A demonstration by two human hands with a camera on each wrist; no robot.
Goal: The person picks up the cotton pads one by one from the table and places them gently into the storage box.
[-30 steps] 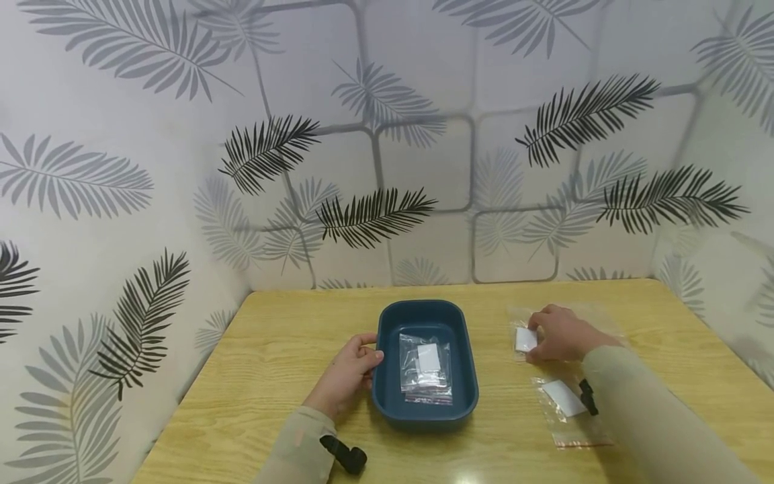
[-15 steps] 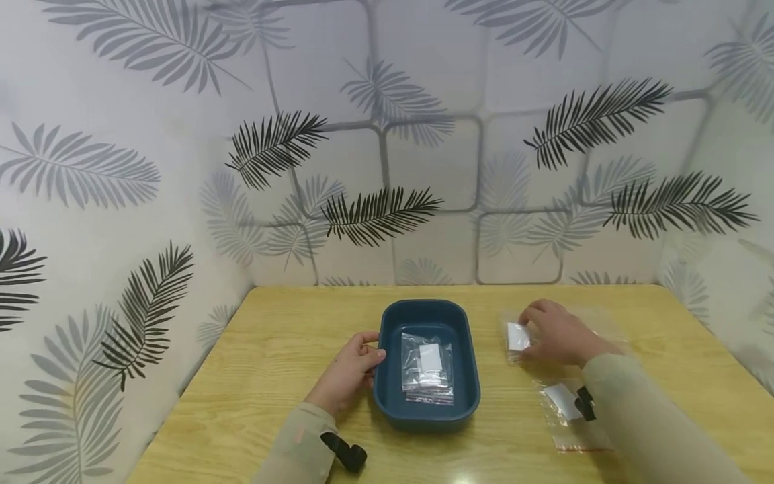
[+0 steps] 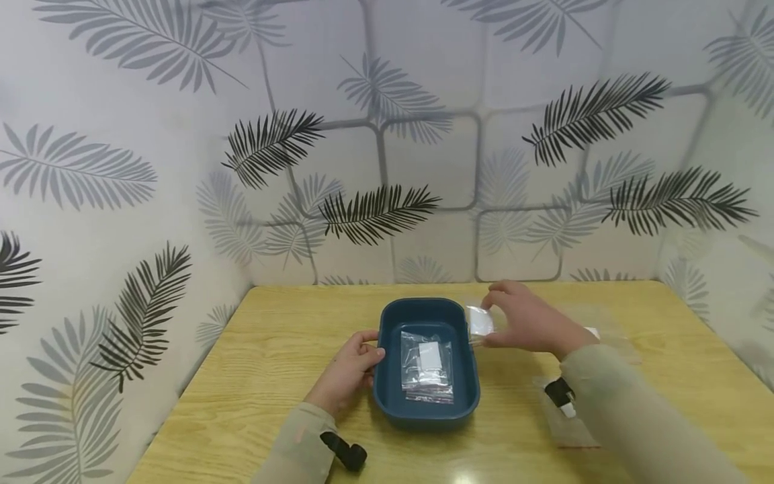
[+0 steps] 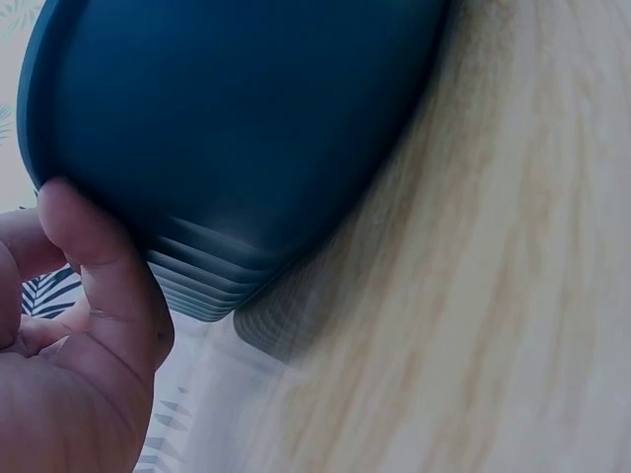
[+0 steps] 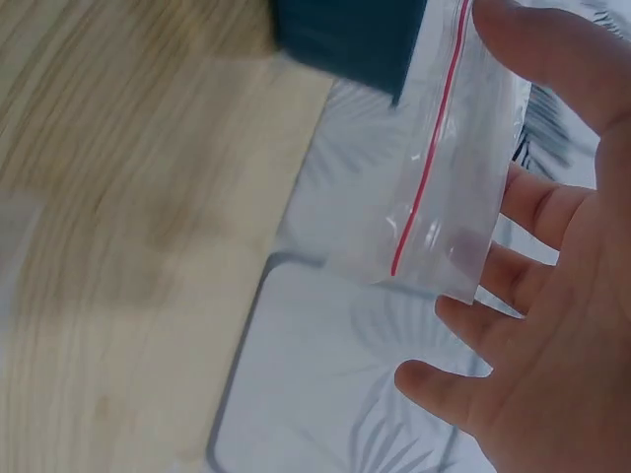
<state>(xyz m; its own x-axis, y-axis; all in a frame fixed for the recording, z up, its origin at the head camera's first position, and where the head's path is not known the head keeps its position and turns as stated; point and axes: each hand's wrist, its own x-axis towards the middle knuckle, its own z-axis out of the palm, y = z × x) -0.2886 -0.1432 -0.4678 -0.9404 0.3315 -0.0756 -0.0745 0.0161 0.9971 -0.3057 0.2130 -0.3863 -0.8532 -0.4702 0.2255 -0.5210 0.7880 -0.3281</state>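
A dark blue rectangular bin [image 3: 426,422] stands on the table, with clear zip bags [image 3: 411,366] and a white piece [image 3: 430,356] lying inside. My left hand [image 3: 347,370] holds the bin's left side, its thumb [image 4: 84,227] at the rim. Just beyond the bin's right rim, my right hand [image 3: 526,319] pinches a clear zip bag [image 3: 482,321] with something white in it. A red seal line runs along that zip bag [image 5: 434,177] in the right wrist view, where its fingers [image 5: 523,276] lie behind the plastic.
Another clear bag [image 3: 571,437] with a red strip lies on the right of the wooden table [image 3: 278,336], partly under the right forearm. More clear plastic [image 3: 611,336] lies behind the right wrist. A patterned wall [image 3: 423,235] closes off the table's far edge.
My right hand has lifted a zip bag off the right part of the table and carried it left to the bin's right rim. My left hand stays at the bin.
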